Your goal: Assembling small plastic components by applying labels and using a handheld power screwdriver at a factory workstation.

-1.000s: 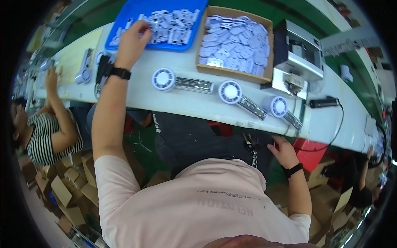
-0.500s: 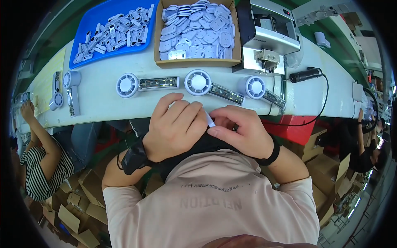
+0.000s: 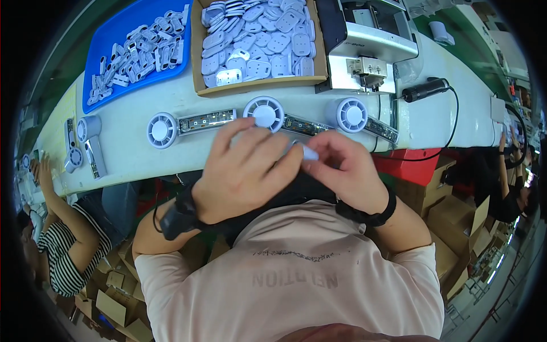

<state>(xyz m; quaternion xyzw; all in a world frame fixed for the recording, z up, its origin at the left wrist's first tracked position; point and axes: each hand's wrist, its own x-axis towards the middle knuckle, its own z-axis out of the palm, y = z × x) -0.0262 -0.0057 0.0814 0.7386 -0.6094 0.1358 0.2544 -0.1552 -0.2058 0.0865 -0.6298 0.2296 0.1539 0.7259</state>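
Between my two hands, close to the table's near edge, is a small pale plastic piece point(image 3: 308, 151), mostly covered by fingers. My left hand point(image 3: 244, 174) is closed around its left end, back of the hand upward. Thumb and fingers of my right hand point(image 3: 354, 172) pinch its right end. Just beyond my hands lie three small white handheld fans, their handles uncovered over circuit boards: a left fan point(image 3: 162, 130), a middle fan point(image 3: 264, 114) partly behind my left fingers, and a right fan point(image 3: 351, 115).
A blue tray point(image 3: 137, 82) of small white parts and a cardboard box point(image 3: 262, 90) of pale covers stand at the back. Right of them are a metal machine point(image 3: 376, 48) and a black electric screwdriver point(image 3: 426, 89) with its cord. More fans point(image 3: 91, 142) lie left, near a co-worker's arm point(image 3: 57, 191).
Both hands have moved slightly up and right with the plastic piece, which now shows more to the right of my left fingers. The whole view has shifted and turned a little.
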